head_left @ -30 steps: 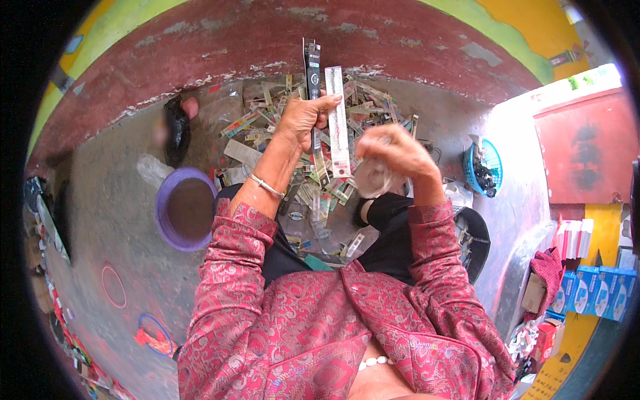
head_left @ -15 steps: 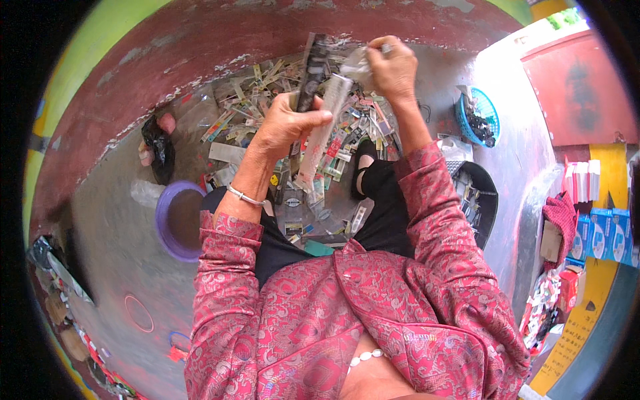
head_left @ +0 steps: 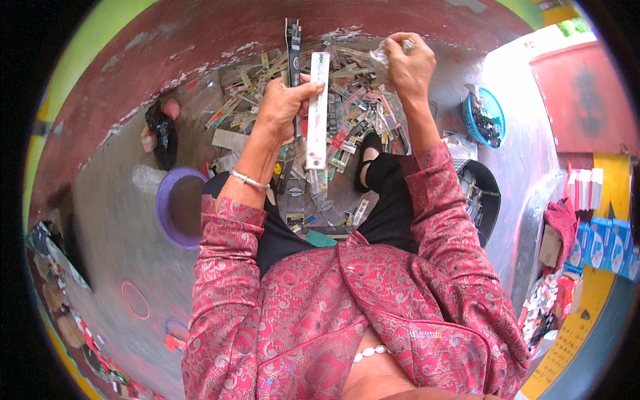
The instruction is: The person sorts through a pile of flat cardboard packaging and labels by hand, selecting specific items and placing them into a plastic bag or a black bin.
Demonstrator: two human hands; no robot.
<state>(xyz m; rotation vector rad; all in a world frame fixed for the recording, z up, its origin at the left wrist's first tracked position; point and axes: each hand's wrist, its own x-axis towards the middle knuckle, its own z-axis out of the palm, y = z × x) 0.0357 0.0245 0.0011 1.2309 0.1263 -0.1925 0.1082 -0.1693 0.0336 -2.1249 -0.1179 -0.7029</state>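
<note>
My left hand (head_left: 283, 105) is closed around two long, narrow pieces. One is a white strip-shaped package (head_left: 319, 120) with small printed marks, held under the thumb with its flat face showing. Beside it stands a dark, slim strip (head_left: 294, 57), which reaches up past my fingers; its exact kind I cannot make out. Off to the right, my right hand (head_left: 412, 70) pinches a crumpled piece of clear plastic (head_left: 381, 55), apart from the package. Below both hands a spread pile of flat, narrow packages (head_left: 353, 110) covers the floor.
A purple basin (head_left: 163, 212) stands left of my legs. On the right are a blue basket (head_left: 501, 113) with dark items and a black tub (head_left: 495, 200) holding strips. A black plastic bag (head_left: 160, 133) lies at left. A red wall (head_left: 200, 37) curves behind the pile.
My right hand has moved right with the clear plastic, away from my left hand. The white package has turned more upright and flat to view, and the dark strip now shows narrower.
</note>
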